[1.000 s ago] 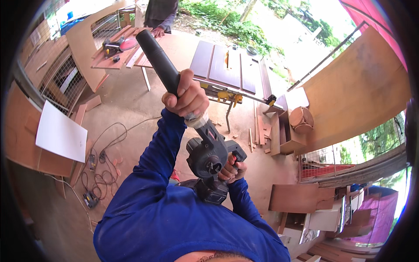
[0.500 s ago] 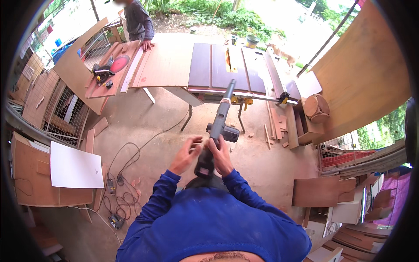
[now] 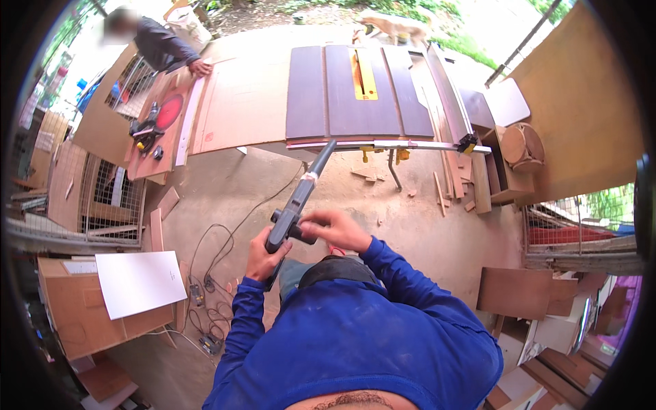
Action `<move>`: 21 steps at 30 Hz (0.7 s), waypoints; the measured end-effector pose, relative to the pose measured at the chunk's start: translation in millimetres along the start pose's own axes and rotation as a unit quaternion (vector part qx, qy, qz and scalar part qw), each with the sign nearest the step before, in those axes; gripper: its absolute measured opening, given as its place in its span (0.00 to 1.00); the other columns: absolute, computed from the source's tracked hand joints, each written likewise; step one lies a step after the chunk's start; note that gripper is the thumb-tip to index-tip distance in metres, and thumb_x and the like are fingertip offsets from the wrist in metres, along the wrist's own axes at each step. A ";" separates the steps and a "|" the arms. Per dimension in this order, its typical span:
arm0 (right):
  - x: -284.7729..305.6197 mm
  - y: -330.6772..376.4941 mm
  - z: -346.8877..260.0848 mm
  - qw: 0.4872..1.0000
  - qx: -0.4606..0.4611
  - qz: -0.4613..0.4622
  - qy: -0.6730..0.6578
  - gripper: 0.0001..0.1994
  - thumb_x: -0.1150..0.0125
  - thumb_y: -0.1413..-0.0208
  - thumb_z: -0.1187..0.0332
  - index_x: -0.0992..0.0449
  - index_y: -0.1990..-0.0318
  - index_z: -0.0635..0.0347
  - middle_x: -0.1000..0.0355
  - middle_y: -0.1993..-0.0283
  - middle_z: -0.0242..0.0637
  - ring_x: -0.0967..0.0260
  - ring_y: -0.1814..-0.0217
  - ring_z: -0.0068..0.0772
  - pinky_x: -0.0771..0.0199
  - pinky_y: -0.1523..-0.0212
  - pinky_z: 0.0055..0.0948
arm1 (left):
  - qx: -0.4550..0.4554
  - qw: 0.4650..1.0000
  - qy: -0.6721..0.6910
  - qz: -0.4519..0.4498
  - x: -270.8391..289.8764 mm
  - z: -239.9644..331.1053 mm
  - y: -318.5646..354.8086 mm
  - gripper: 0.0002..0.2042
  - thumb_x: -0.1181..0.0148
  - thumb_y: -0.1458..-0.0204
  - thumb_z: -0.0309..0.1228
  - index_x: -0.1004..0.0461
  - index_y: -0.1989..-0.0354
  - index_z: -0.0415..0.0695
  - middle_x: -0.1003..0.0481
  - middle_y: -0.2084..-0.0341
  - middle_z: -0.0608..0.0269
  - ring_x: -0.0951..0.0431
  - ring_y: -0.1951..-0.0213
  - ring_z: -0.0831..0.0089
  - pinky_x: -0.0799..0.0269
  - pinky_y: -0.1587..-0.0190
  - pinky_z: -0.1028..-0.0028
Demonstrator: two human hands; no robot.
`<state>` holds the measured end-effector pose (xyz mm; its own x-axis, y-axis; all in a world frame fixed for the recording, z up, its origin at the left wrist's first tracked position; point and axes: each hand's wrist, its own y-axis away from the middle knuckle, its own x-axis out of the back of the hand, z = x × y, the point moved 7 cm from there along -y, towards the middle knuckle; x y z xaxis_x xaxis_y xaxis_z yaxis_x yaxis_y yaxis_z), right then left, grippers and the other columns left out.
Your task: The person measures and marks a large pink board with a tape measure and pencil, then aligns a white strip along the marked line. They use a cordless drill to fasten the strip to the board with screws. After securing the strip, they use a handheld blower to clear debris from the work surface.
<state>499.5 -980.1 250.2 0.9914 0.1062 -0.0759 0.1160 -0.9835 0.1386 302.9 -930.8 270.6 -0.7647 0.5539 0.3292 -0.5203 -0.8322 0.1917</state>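
Currently, left hand (image 3: 262, 257) is gripping the cordless blower (image 3: 294, 207) by the rear between torso (image 3: 355, 335) and table saw (image 3: 307, 102), right hand (image 3: 336, 228) is sitting bent at the blower's side, hold unclear, and good handling is likely hinging on keeping nozzle (image 3: 321, 160) clear of the saw's edge.

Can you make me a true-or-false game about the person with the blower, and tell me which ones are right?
1. The left hand holds the black blower. True.
2. The saw table has a yellow insert. True.
3. The nozzle points at the person's feet. False: it points away, toward the saw table.
4. The white sheet lies on the saw table. False: it's on the brown box at the left.
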 end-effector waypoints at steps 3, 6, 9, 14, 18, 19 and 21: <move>83.7 -30.6 51.9 0.977 -0.039 0.193 0.087 0.23 0.36 0.38 0.52 0.21 0.49 0.66 0.20 0.56 0.46 0.22 0.51 0.36 0.24 0.49 0.32 | -0.015 0.999 -0.049 0.003 -7.6 22.4 -28.1 0.13 0.30 0.48 0.34 0.24 0.64 0.36 0.23 0.79 0.60 0.25 0.74 0.77 0.28 0.68 0.73; 146.0 -46.3 112.8 0.932 -0.135 0.334 0.034 0.33 0.43 0.38 0.41 0.30 0.37 0.59 0.23 0.49 0.48 0.24 0.48 0.40 0.26 0.46 0.40 | -0.040 0.997 -0.055 -0.027 -29.7 41.3 -62.8 0.14 0.30 0.48 0.35 0.23 0.64 0.36 0.22 0.78 0.56 0.23 0.75 0.72 0.28 0.69 0.70; 160.3 -47.9 160.4 0.900 -0.235 0.317 -0.184 0.36 0.54 0.37 0.33 0.37 0.32 0.50 0.26 0.45 0.49 0.25 0.47 0.41 0.27 0.46 0.45 | -0.082 0.990 -0.100 -0.065 -65.2 54.5 -93.2 0.14 0.30 0.49 0.35 0.23 0.64 0.37 0.23 0.78 0.50 0.20 0.76 0.62 0.27 0.69 0.66; 177.2 -57.7 156.5 0.886 -0.193 0.344 -0.245 0.34 0.60 0.36 0.31 0.34 0.36 0.47 0.25 0.49 0.43 0.24 0.53 0.39 0.27 0.51 0.45 | -0.068 0.987 -0.113 -0.090 -106.6 56.7 -129.8 0.14 0.31 0.50 0.36 0.23 0.64 0.39 0.22 0.76 0.46 0.19 0.71 0.49 0.26 0.67 0.61; 179.7 -68.9 144.9 0.898 -0.201 0.329 -0.211 0.32 0.58 0.36 0.33 0.30 0.42 0.49 0.24 0.54 0.38 0.24 0.55 0.36 0.28 0.51 0.43 | -0.091 0.990 -0.091 -0.059 -103.4 59.2 -134.9 0.12 0.31 0.49 0.34 0.23 0.65 0.38 0.22 0.78 0.51 0.20 0.75 0.60 0.27 0.69 0.65; 177.1 -69.2 145.2 0.900 -0.222 0.317 -0.200 0.31 0.58 0.36 0.33 0.30 0.42 0.49 0.24 0.54 0.38 0.24 0.54 0.35 0.28 0.51 0.43 | -0.095 0.991 -0.079 -0.043 -97.8 58.9 -132.9 0.12 0.31 0.48 0.34 0.23 0.65 0.37 0.23 0.79 0.54 0.21 0.77 0.65 0.28 0.69 0.66; 172.7 -72.7 141.2 0.918 -0.211 0.282 -0.184 0.33 0.57 0.35 0.35 0.31 0.38 0.52 0.22 0.51 0.39 0.24 0.54 0.33 0.29 0.51 0.39 | -0.078 0.992 -0.089 -0.039 -82.8 53.7 -128.8 0.10 0.32 0.48 0.32 0.23 0.66 0.37 0.22 0.79 0.56 0.22 0.76 0.70 0.27 0.69 0.68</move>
<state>653.8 -910.8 87.6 0.8224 -0.5356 -0.1918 -0.3204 -0.7146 0.6219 453.7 -870.8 268.3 -0.6469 0.5924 0.4803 -0.6388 -0.7649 0.0829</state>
